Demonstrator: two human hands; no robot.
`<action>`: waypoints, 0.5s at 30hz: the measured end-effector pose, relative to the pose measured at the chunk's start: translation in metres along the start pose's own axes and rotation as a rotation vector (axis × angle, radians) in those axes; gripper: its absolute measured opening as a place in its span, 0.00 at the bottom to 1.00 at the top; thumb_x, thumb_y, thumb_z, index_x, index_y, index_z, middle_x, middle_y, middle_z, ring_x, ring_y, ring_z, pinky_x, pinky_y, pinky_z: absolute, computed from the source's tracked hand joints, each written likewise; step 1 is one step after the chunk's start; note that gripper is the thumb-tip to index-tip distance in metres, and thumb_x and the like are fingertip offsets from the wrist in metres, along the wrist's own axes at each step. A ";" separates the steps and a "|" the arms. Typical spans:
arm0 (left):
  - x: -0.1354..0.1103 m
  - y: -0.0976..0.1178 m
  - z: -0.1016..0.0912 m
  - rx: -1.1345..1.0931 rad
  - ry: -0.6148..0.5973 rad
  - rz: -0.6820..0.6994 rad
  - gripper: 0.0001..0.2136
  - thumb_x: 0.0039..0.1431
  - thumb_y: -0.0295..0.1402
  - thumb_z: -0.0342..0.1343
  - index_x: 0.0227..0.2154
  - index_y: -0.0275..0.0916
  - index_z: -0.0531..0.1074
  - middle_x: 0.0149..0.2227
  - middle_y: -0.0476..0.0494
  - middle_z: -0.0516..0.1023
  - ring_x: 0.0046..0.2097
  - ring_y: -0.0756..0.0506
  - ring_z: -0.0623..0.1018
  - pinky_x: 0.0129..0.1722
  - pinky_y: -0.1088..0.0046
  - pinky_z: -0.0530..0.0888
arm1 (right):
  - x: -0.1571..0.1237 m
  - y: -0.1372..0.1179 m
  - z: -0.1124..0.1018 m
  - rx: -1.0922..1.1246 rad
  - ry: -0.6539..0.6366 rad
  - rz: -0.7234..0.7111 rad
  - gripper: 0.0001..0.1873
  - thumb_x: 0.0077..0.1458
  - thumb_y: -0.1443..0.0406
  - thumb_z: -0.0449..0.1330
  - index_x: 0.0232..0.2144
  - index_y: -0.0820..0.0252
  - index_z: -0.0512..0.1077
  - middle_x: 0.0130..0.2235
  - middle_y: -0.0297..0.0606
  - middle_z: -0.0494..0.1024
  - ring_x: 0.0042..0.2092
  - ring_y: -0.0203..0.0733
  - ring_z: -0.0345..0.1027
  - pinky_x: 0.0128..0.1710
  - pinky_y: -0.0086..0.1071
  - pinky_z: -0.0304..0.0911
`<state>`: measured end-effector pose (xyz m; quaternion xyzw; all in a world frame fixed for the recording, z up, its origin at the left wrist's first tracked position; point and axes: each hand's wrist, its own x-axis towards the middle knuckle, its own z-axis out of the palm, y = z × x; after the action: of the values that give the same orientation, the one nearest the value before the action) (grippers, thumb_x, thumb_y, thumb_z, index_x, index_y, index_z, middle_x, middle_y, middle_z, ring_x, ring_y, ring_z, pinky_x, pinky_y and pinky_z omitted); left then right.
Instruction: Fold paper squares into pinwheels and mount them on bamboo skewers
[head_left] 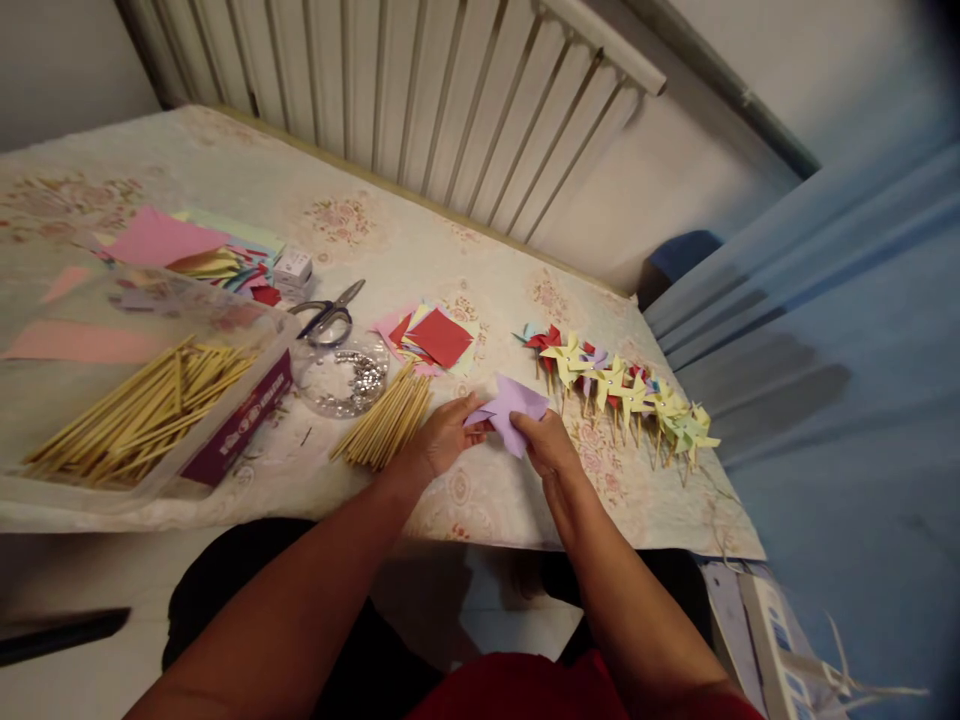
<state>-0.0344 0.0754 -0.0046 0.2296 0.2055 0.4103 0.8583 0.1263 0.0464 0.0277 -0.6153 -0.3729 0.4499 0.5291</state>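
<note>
A purple piece of cut paper [517,402], shaped like a pinwheel with pointed corners, is held above the table's near side. My left hand [448,432] pinches its left corner between thumb and fingers. On the other side, my right hand [546,436] grips it with the thumb on top. Just left of my left hand lies a bundle of thin wooden sticks [386,415]. Beyond the hands is a small stack of coloured paper squares [442,338], red on top. A row of finished paper pinwheels on sticks [611,385] lies to the right of my right hand.
A clear plastic bin [247,330] with loose wooden sticks [150,420] stands at left. Near it are a round dish of small metal pieces [364,378], scissors [327,318], a small white box [292,268] and pink paper [161,238]. A blue curtain [847,350] hangs at right.
</note>
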 end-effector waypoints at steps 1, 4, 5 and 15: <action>0.001 -0.001 -0.001 -0.033 -0.006 0.003 0.18 0.49 0.44 0.63 0.39 0.37 0.74 0.38 0.41 0.78 0.39 0.46 0.76 0.37 0.71 0.69 | 0.001 -0.001 0.004 0.059 0.038 -0.019 0.16 0.36 0.64 0.66 0.32 0.63 0.73 0.29 0.33 0.78 0.29 0.37 0.69 0.32 0.31 0.66; 0.002 -0.005 0.002 -0.057 -0.019 0.031 0.19 0.47 0.43 0.65 0.38 0.36 0.75 0.36 0.41 0.78 0.38 0.46 0.76 0.39 0.71 0.69 | 0.001 0.001 0.017 0.166 0.135 -0.070 0.16 0.37 0.64 0.66 0.32 0.62 0.72 0.30 0.32 0.78 0.30 0.36 0.70 0.33 0.31 0.66; 0.002 -0.006 0.004 -0.053 -0.023 0.044 0.18 0.46 0.42 0.65 0.37 0.36 0.75 0.36 0.41 0.78 0.37 0.47 0.76 0.39 0.71 0.69 | 0.001 0.002 0.021 0.172 0.158 -0.079 0.16 0.37 0.64 0.66 0.32 0.62 0.72 0.30 0.32 0.78 0.30 0.36 0.70 0.33 0.30 0.66; 0.005 -0.012 0.011 -0.009 0.109 0.152 0.08 0.44 0.32 0.63 0.23 0.35 0.70 0.22 0.51 0.69 0.25 0.53 0.67 0.28 0.76 0.65 | 0.000 0.034 0.040 0.113 0.172 -0.106 0.16 0.43 0.61 0.66 0.35 0.63 0.74 0.30 0.32 0.78 0.29 0.36 0.69 0.31 0.29 0.66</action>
<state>-0.0186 0.0701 -0.0030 0.2180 0.2320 0.4870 0.8133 0.0874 0.0541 -0.0076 -0.6004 -0.3320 0.3871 0.6159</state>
